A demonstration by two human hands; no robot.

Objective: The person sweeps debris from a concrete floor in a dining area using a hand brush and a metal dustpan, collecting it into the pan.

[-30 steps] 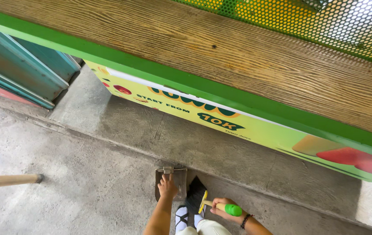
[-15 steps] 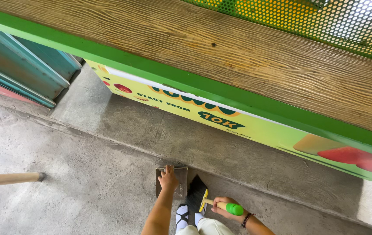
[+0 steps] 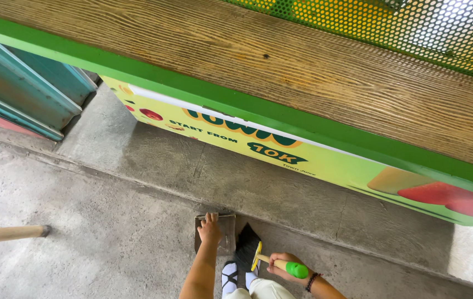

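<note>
My left hand [image 3: 210,231] rests on a flat brown dustpan [image 3: 226,232] that lies on the concrete floor, fingers curled over its far edge. My right hand [image 3: 283,263] grips the green handle of a small hand brush [image 3: 252,250]. Its black bristles touch the floor just right of the dustpan. Both hands are low in the view, close to my feet in white socks [image 3: 229,277].
A wooden counter [image 3: 303,72] with a green edge and a yellow-green printed front panel [image 3: 314,160] runs across above a raised concrete step [image 3: 236,177]. A wooden pole end [image 3: 9,233] juts in from the left. Teal boards [image 3: 21,94] lean at the far left.
My left hand has slid slightly forward on the dustpan. The brush and my right hand have stayed almost still.
</note>
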